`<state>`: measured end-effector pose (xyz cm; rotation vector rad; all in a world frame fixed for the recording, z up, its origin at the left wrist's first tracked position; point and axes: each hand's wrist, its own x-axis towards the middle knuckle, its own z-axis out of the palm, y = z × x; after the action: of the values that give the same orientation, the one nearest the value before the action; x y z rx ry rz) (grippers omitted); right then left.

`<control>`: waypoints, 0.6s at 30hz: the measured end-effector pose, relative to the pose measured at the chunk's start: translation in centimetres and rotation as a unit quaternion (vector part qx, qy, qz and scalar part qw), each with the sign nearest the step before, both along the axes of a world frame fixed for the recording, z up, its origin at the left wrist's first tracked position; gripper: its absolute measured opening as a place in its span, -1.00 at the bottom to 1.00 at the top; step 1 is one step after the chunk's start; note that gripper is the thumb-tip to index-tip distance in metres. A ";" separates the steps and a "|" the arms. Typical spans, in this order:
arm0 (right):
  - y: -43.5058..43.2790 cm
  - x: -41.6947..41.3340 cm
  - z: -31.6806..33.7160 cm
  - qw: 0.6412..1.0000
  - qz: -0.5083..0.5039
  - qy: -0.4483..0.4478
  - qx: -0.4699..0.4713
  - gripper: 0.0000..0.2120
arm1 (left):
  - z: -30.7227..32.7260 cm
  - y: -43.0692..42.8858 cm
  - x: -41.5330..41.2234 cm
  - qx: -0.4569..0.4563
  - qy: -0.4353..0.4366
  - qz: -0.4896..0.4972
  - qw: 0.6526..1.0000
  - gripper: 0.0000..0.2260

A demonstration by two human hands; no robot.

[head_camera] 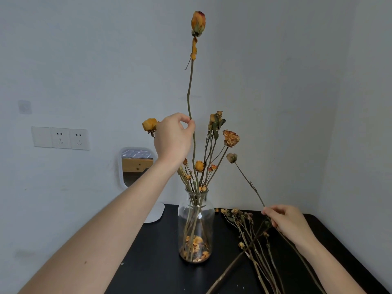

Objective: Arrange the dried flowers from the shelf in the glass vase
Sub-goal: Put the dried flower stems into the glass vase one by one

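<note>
Two stems in hand: matte black table (148,262) carries clear bottle-shaped glass vase (196,219), part-filled w/ brittle dried flowers (230,138), loose stems (247,230) lying just right. L hand (172,139) pinches tall kinked rose stem (189,81), foot apparently in vase neck; R hand (286,221) grips shorter stem (251,183), tilted. Step: seating tall stem; next prob. needs gentle lowering, release – crumbly petals.

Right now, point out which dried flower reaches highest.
The long-stemmed orange rose pinched by the left hand; its stem runs into the glass vase and its bud tops every other bloom.
</note>
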<state>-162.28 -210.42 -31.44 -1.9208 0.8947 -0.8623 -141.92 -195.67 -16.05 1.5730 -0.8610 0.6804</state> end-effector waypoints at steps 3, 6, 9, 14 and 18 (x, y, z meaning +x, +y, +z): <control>-0.1 0.0 -0.3 1.000 -0.003 -0.001 0.002 -0.87 | 0.0 -0.5 0.2 0.082 -0.012 0.019 0.996 -0.85; -0.2 0.2 -0.6 1.000 -0.007 -0.003 0.006 -0.88 | -1.1 -1.1 0.3 0.170 0.004 0.008 0.985 -0.86; -0.1 0.4 -0.9 1.000 -0.007 0.002 0.004 -0.87 | -2.9 -1.5 0.5 0.253 0.033 -0.010 0.967 -0.87; -0.1 0.4 -1.0 1.000 -0.005 0.008 -0.003 -0.85 | -4.2 -1.7 0.6 0.221 0.046 -0.039 0.973 -0.84; 0.0 0.4 -1.0 1.000 -0.008 0.007 -0.003 -0.86 | -4.2 -2.0 0.4 0.164 0.032 -0.045 0.985 -0.78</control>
<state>-161.92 -210.45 -32.45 -1.9303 0.9176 -0.8623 -141.53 -197.64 -20.30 1.8256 -1.0265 0.4352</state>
